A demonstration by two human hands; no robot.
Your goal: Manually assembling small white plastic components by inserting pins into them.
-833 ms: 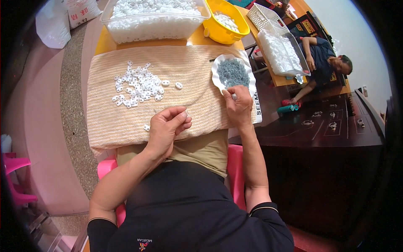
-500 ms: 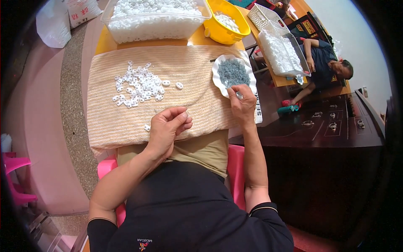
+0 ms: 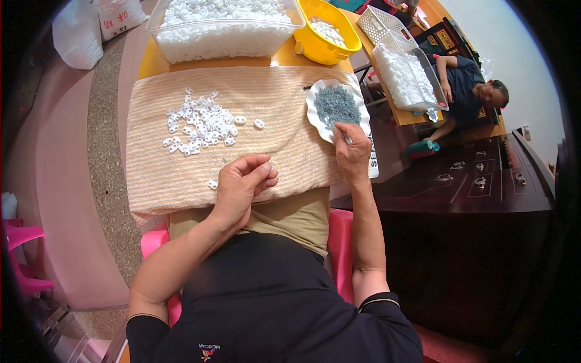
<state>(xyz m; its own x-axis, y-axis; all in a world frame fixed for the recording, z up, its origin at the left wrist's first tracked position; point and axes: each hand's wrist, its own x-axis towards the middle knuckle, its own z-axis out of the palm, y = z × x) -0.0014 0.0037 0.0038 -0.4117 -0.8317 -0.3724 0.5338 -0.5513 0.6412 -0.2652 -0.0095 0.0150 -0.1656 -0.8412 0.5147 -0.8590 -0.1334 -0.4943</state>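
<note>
My left hand is over the near edge of a striped cloth, thumb and forefinger pinched together; whatever is between them is too small to make out. My right hand is closed in a pinch at the near rim of a white scalloped plate. On that plate lies a heap of small grey metal-looking pieces. Left of centre spreads a pile of small white oval plastic pieces with two holes. One similar white piece lies alone beside my left hand.
The striped cloth covers the table before me. Beyond it stand a clear tub full of white pieces and a yellow basin. At right, a person sits by another full tub; a dark cabinet is nearer.
My right hand has drawn back slightly, its fingertips moving a little toward me at the plate's rim. My left hand stays put. The other person's hand and the teal object have shifted.
</note>
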